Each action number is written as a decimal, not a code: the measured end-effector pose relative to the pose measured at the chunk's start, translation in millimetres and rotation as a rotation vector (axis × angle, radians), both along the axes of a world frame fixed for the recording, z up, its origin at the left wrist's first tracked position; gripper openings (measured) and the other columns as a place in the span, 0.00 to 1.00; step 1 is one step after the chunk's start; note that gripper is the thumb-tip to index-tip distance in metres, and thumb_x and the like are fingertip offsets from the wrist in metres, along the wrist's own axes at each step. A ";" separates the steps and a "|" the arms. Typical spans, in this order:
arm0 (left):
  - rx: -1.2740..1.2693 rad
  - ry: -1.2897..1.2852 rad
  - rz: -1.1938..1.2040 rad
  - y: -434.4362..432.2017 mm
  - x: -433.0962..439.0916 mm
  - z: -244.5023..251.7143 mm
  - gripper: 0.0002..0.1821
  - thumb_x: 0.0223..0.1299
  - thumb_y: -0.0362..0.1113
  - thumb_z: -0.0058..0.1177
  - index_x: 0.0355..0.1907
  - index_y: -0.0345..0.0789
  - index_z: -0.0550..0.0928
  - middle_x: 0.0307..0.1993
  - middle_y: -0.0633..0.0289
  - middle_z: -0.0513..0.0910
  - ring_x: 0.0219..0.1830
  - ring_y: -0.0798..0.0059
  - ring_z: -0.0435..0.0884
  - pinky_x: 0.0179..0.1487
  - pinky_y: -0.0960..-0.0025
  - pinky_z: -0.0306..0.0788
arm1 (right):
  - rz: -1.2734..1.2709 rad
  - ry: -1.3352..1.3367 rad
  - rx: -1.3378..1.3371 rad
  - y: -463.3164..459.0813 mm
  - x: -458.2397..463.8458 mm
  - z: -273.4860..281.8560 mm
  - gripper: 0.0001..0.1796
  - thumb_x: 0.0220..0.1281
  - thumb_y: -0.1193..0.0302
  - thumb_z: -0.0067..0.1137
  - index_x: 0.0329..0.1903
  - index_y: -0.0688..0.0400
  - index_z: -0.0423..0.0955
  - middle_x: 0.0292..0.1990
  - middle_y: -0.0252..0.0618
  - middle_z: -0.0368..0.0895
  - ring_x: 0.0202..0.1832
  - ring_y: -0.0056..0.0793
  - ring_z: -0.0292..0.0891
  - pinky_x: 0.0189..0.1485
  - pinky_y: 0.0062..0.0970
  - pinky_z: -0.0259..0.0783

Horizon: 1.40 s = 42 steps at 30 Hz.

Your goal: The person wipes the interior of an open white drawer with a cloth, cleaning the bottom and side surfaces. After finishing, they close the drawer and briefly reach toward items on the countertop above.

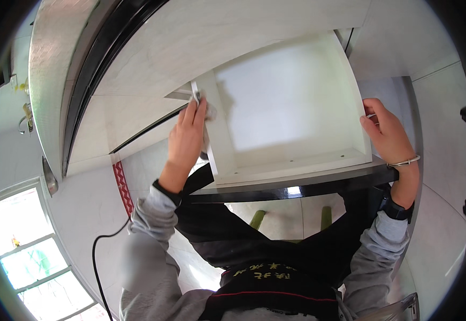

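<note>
A white drawer (281,100) is pulled out before me, its inside bare, with a few small screw heads along its front board. My left hand (186,130) presses a pale cloth (211,111) against the top edge of the drawer's left side wall (212,132). Part of the cloth hangs down outside that wall. At the opposite side, my right hand (387,130) has its bent fingertips on the outer edge of the right side wall (353,100). A glossy black drawer front (297,191) faces my lap.
The white cabinet body (249,24) rises behind the drawer. Green stool legs (326,216) show below, between my knees. A black cable (96,248) runs down at the left, near a bright window (28,252). A grey cabinet side panel (417,132) stands close by my right wrist.
</note>
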<state>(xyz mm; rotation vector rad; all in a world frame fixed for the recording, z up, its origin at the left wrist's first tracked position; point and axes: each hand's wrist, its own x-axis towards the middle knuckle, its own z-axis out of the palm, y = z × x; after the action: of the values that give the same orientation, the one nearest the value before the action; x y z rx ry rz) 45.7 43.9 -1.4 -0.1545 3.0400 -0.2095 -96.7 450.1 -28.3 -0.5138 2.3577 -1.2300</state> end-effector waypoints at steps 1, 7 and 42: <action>-0.036 0.036 -0.013 -3.0 -14.3 -3.1 0.29 0.61 0.26 0.51 0.68 0.35 0.71 0.61 0.50 0.75 0.58 0.53 0.77 0.53 0.55 0.78 | 0.000 0.013 0.037 0.1 0.1 0.0 0.13 0.70 0.71 0.53 0.54 0.62 0.70 0.40 0.48 0.82 0.42 0.41 0.80 0.48 0.32 0.73; -0.153 0.171 -0.045 -28.1 -68.6 -24.6 0.25 0.59 0.24 0.51 0.62 0.30 0.75 0.53 0.51 0.79 0.50 0.53 0.81 0.50 0.55 0.79 | 0.021 0.024 0.033 0.6 -2.2 1.1 0.13 0.71 0.72 0.52 0.54 0.63 0.69 0.41 0.46 0.82 0.42 0.38 0.79 0.48 0.31 0.73; 1.215 -0.605 0.090 -12.1 46.8 62.9 0.24 0.51 0.19 0.62 0.53 0.37 0.83 0.52 0.60 0.78 0.48 0.70 0.79 0.47 0.71 0.75 | -0.010 -0.095 0.019 -1.0 -0.5 5.6 0.13 0.72 0.73 0.51 0.56 0.61 0.69 0.44 0.42 0.81 0.45 0.32 0.79 0.51 0.29 0.73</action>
<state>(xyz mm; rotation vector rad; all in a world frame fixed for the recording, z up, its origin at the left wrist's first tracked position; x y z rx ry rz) 92.5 31.8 61.5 -0.0943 2.0710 1.2818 -97.2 449.1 -22.8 -0.4279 2.2926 -1.2090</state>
